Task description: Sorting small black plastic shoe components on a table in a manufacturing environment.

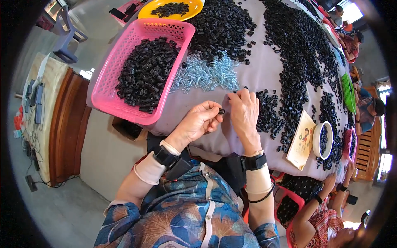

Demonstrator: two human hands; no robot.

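My left hand (197,122) pinches a small black plastic piece (221,111) between thumb and fingertips, above the near edge of the cloth-covered table. Just to its right is my right hand (245,115), fingers bent and drawn together, close to the front of a heap of small, shiny, pale-blue coils like springs (206,73). What the right fingertips hold, if anything, is hidden. A pink plastic basket (108,84), left of my hands, holds many black cylindrical plastic parts (145,74). Beside my right hand lies a spread of smaller black parts (269,111).
Larger black heaps (221,27) cover the far table. A yellow plate (144,11) stands beyond the basket. At right are a booklet (301,140), a white bowl (315,140) and a green basket (348,93). Another person's arm (308,215) is at lower right; more people sit beyond.
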